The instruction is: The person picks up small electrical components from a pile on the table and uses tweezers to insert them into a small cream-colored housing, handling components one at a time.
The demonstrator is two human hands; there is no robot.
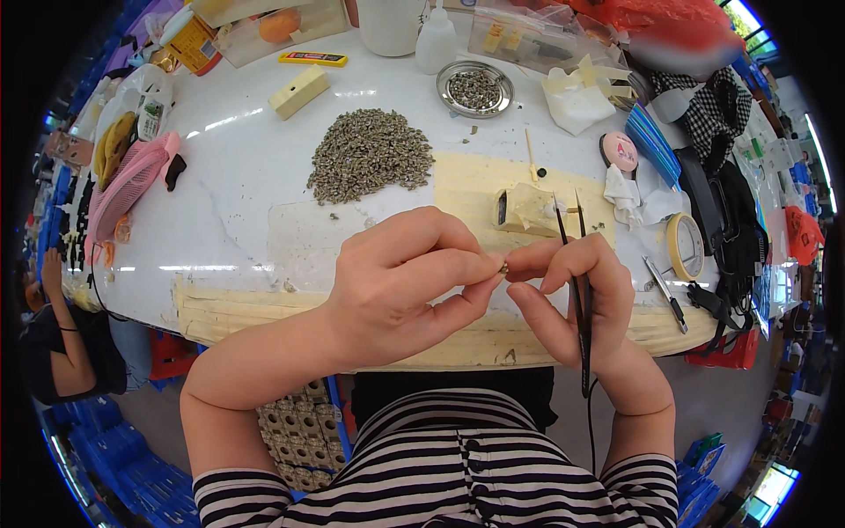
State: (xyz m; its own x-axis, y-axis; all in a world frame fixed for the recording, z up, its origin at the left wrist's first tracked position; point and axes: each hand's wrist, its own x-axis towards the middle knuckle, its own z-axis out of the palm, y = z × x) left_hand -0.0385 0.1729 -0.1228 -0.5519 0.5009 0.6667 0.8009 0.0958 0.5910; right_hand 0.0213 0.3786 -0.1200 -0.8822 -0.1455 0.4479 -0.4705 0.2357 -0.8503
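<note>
My left hand pinches a small brass-coloured metal part between thumb and fingertips, just over the near edge of the table. From the other side my right hand brings its index fingertip up against the part. Black tweezers rest in the right hand, their tips pointing away from me. Beyond the left hand a big heap of small metal parts lies on the white table. A round steel dish holds more of them. Past the tweezer tips sits a small tape-wrapped block.
Masking tape covers the table's near edge. At right lie a tape roll, a utility knife and a black bag. A squeeze bottle stands at the back. On the left, another person's arm shows.
</note>
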